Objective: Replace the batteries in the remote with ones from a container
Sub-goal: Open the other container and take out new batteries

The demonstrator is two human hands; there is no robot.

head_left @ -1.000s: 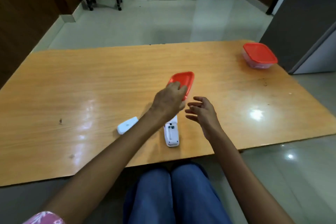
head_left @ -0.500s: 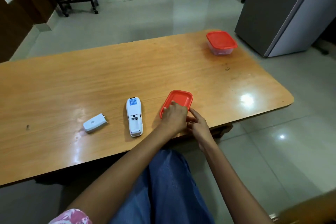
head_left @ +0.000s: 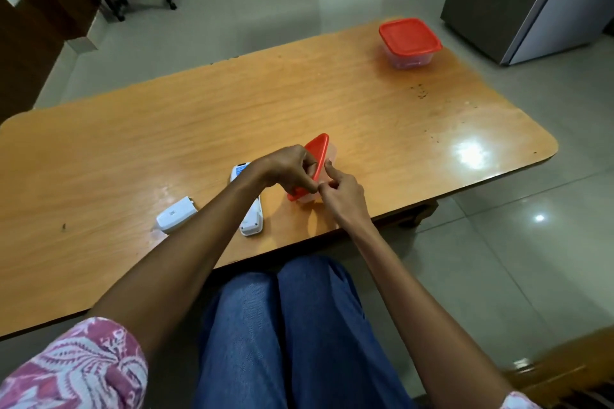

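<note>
While your left hand (head_left: 289,169) pinches the red lid (head_left: 319,149), tilted up off the container (head_left: 310,198) at frame centre, pin the clear base with your right hand (head_left: 344,194), curled on it. Peel slowly so nothing spills. The remote (head_left: 251,224) lies just left.

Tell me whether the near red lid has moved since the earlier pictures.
Yes. The red lid, flat before, now tilts up off its container toward the remote, pinched by the left hand.
</note>
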